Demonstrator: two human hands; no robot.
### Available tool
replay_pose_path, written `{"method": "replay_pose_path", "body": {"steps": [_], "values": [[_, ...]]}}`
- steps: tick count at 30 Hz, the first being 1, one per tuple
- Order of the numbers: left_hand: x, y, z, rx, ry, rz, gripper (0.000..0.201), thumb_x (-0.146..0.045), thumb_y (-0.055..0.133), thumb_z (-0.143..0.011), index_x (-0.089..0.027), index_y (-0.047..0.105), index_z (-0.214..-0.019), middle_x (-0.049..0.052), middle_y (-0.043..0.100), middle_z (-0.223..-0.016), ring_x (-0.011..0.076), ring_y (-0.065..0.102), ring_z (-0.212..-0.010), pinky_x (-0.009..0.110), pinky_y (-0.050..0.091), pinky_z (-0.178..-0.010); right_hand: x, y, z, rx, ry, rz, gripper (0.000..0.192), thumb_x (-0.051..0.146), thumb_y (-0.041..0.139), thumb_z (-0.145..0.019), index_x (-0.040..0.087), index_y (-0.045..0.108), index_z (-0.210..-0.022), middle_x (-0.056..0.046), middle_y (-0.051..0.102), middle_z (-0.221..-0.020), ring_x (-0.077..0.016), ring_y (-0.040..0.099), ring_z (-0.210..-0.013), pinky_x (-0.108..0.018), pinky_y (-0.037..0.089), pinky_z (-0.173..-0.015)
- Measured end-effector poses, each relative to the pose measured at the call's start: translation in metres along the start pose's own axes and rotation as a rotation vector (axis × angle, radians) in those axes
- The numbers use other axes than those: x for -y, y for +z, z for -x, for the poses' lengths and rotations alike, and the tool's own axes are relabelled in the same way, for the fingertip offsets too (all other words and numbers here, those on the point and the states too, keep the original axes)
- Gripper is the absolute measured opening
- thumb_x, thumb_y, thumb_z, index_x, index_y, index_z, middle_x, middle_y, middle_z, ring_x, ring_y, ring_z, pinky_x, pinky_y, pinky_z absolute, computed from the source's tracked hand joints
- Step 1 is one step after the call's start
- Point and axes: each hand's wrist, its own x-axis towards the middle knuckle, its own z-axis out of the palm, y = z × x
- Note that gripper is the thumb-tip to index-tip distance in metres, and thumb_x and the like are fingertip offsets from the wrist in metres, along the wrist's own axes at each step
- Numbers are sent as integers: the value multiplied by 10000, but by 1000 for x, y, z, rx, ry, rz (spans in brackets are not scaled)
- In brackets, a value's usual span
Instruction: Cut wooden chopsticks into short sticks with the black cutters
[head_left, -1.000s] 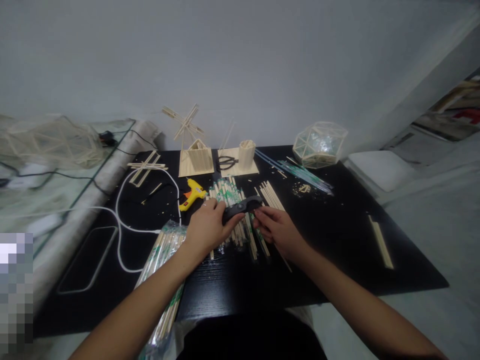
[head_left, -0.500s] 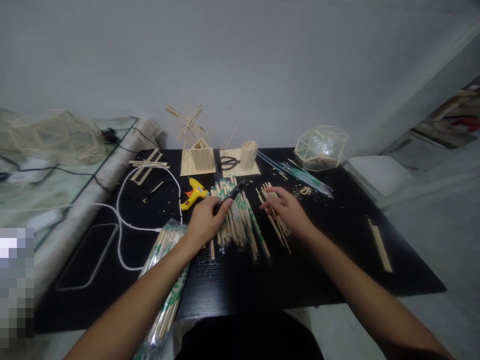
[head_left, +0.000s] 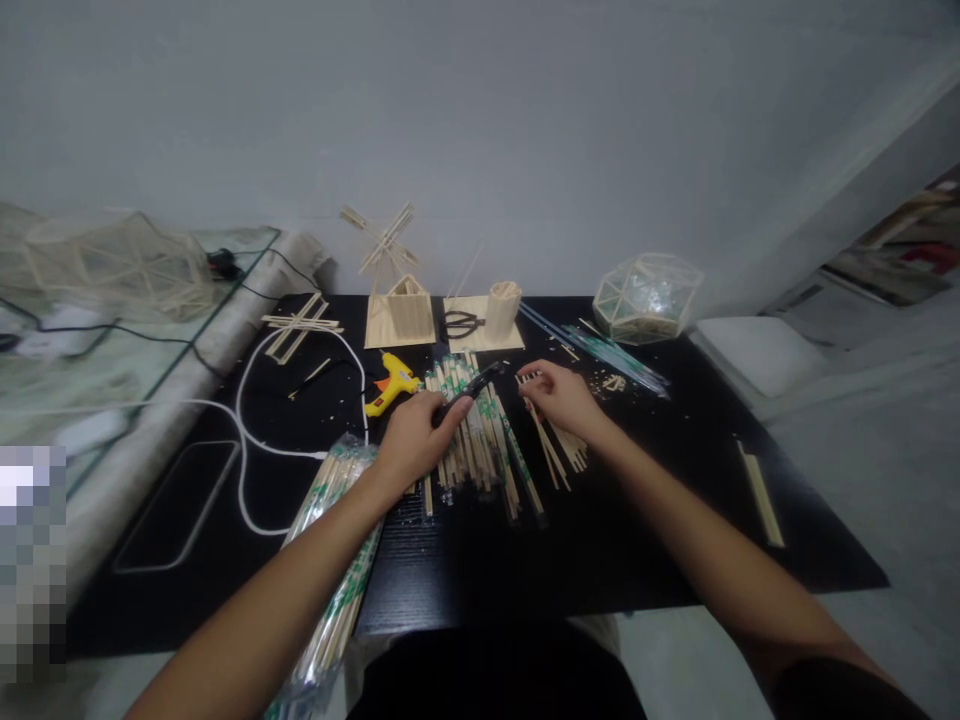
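My left hand (head_left: 412, 440) is closed round a black cutting tool (head_left: 475, 383), whose tip points up and to the right above a pile of wrapped chopsticks (head_left: 472, 430). My right hand (head_left: 559, 393) rests on a small heap of bare wooden sticks (head_left: 553, 440) to the right of that pile, fingers curled over their far ends. Whether it grips a stick is hidden by the fingers. Both hands are over the black table top (head_left: 637, 520).
A yellow glue gun (head_left: 393, 383) with a white cable (head_left: 247, 440) lies left of the pile. A plastic bag of chopsticks (head_left: 334, 560) lies near the front edge. Stick models, scissors (head_left: 457, 324) and a geodesic stick dome (head_left: 646, 293) stand at the back. Two flat sticks (head_left: 761, 490) lie at the right.
My right hand let go of the black tool and moved right and away onto the bare sticks. My left hand kept the tool and tilted its tip upward.
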Motion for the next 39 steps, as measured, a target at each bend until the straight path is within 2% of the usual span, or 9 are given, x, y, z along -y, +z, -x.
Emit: {"method": "replay_pose_path", "body": {"steps": [4,6,10,15,19,23,28,35,39], "values": [[1,0,0,5,-4,-11,508,-600,415,-996,-200,525,-703,24,569,-718,195,558,-728,315,375,-696,-5,9,-6,-27,-116,261,121,163,692,-827,198,725,-938,2,703,-768,-145,650,-649,-270,502,-682],[2,1,0,1,-9,-21,510,-606,416,-993,-201,533,-705,25,575,-720,195,562,-725,315,379,-694,-7,11,-7,-18,-137,321,151,150,716,-822,196,735,-964,1,707,-762,-156,654,-694,-275,490,-723],[3,2,-1,17,-10,-36,523,-619,409,-990,-202,540,-704,29,587,-722,195,570,-726,312,389,-695,-9,14,-4,0,-107,349,228,148,768,-807,185,726,-1028,-12,729,-794,-164,666,-717,-269,487,-729],[2,1,-1,22,-11,-35,529,-620,409,-989,-205,529,-682,28,575,-709,194,562,-717,311,388,-694,-10,10,-5,4,-119,378,131,233,803,-810,187,734,-911,-29,749,-809,-180,684,-737,-279,498,-733],[1,0,-1,10,-20,-18,519,-608,412,-991,-207,523,-680,19,556,-693,191,545,-706,311,376,-683,-6,-2,-17,-55,-151,448,67,246,721,-889,192,752,-867,-53,769,-850,-198,696,-779,-296,498,-755],[1,0,-2,7,-19,-1,501,-591,426,-992,-206,521,-686,12,550,-696,184,541,-708,308,369,-685,-1,-8,-41,-84,-179,535,140,211,638,-947,180,772,-920,-82,786,-923,-220,709,-864,-306,490,-816],[2,-1,-1,12,-24,-12,498,-584,430,-994,-211,487,-668,0,516,-671,179,522,-684,306,349,-663,0,6,-66,18,-168,604,114,176,713,-892,160,767,-991,-98,781,-1016,-217,703,-945,-285,481,-858],[2,-1,-1,11,-22,-12,505,-588,429,-996,-215,453,-657,0,510,-668,181,525,-684,304,346,-651,-6,20,-77,35,-158,628,138,134,661,-915,158,754,-1015,-107,768,-1010,-225,692,-940,-289,472,-839],[2,0,-1,18,-26,-25,505,-597,414,-996,-217,467,-668,11,537,-683,192,548,-706,309,369,-663,-4,21,-82,50,-189,637,226,163,695,-904,170,727,-1127,-109,747,-1026,-228,676,-940,-292,472,-843]]}}
